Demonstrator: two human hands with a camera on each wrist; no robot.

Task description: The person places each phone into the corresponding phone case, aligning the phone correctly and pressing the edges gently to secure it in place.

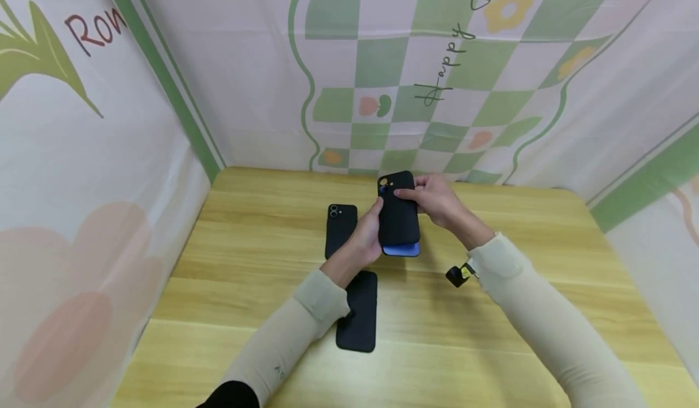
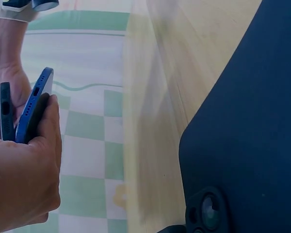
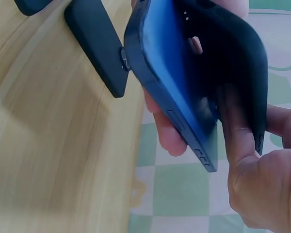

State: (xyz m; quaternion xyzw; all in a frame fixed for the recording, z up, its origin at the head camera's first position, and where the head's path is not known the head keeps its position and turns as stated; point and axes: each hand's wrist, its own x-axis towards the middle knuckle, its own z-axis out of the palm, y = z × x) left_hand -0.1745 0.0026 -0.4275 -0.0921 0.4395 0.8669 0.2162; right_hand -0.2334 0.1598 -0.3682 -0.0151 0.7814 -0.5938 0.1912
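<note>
In the head view a black phone case [image 1: 400, 217] lies over a blue phone [image 1: 401, 250], whose lower edge peeks out beneath it. My left hand [image 1: 367, 238] grips both from the left, thumb at the case's edge. Fingers of that hand support the phone [image 3: 167, 87] from behind in the right wrist view. My right hand [image 1: 437, 201] pinches the case [image 3: 242, 53], thumb outside and fingers inside. A wedge-shaped gap separates phone and case there. Both show edge-on in the left wrist view, the phone [image 2: 35, 106] beside the case [image 2: 6, 111].
On the wooden table [image 1: 262, 286], a black phone-shaped piece with camera rings [image 1: 341, 226] lies left of the hands. Another flat black phone-shaped piece [image 1: 361, 320] lies nearer, partly under the left sleeve. A patterned curtain [image 1: 382, 62] hangs behind the table.
</note>
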